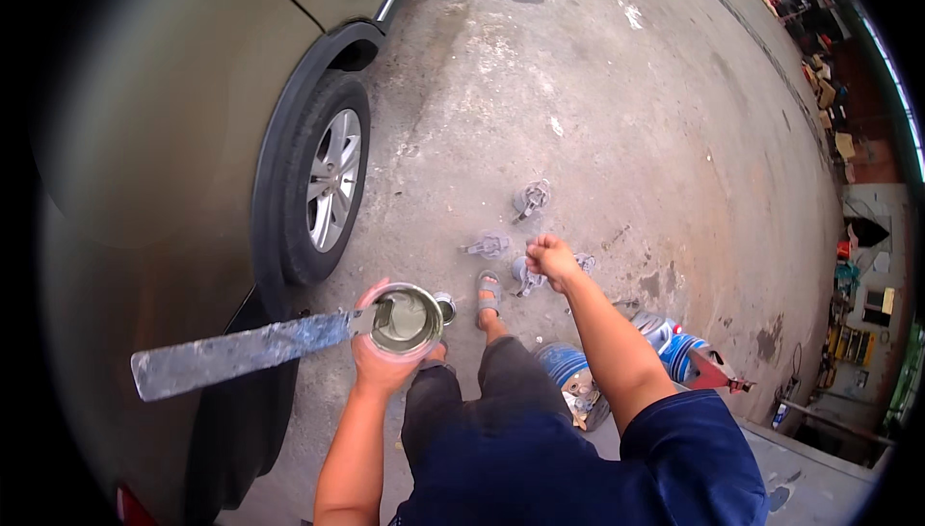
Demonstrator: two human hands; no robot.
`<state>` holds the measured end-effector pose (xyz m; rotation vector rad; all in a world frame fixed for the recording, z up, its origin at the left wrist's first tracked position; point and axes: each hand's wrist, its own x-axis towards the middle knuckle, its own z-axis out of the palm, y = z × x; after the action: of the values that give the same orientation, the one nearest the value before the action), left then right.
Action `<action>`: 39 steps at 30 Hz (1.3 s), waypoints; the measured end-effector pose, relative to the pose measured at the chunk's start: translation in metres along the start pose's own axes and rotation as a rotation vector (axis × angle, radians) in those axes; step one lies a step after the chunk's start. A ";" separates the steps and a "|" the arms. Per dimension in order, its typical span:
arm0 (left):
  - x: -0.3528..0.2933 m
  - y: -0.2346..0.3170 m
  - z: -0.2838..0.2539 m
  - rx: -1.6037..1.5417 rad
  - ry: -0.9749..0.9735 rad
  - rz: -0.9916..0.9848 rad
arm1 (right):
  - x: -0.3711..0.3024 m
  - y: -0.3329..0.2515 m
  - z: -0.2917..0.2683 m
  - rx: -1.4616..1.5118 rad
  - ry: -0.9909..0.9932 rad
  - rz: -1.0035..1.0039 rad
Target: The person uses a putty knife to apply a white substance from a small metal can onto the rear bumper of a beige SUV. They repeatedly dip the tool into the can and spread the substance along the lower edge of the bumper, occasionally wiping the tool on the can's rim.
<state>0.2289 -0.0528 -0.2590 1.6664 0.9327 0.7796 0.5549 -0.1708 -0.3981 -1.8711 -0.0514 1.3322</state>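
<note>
My left hand (378, 369) is wrapped round a round cup (436, 306) of grey-green paint (402, 322), held up in front of my legs. A long, flat, paint-caked stirring stick (241, 352) rests in it, its wide end sticking out to the left toward the car. My right hand (551, 261) is raised to the right of the cup, fingers curled closed; whether anything small is in them is hidden. Below it on the floor lie several greyish, paint-spattered tools that look like spray guns (532, 199). A small open tin (445, 307) is partly hidden behind the cup.
An olive-brown car (154, 189) with a silver-rimmed wheel (335, 179) fills the left side. Blue buckets (561, 362) stand by my right leg, near a red metal part (715, 373). Cluttered goods and tools (848, 343) line the far right wall.
</note>
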 end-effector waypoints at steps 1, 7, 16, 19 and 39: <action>0.027 0.013 -0.022 -0.012 -0.041 -0.047 | -0.005 0.014 0.000 0.072 0.090 0.119; 0.042 -0.070 0.067 0.207 -0.027 -0.045 | 0.092 0.135 -0.050 0.185 0.297 0.312; 0.071 -0.214 0.175 0.147 0.015 -0.200 | 0.358 0.205 -0.082 0.511 0.415 0.255; 0.069 -0.252 0.193 0.226 0.036 -0.134 | 0.407 0.201 -0.070 0.485 0.404 0.393; 0.096 -0.087 0.135 0.066 0.058 -0.024 | 0.094 0.069 -0.150 -0.760 0.207 -0.304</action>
<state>0.3727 -0.0169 -0.3736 1.6942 1.0268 0.7920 0.6885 -0.2615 -0.4980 -2.4839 -0.7982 0.9609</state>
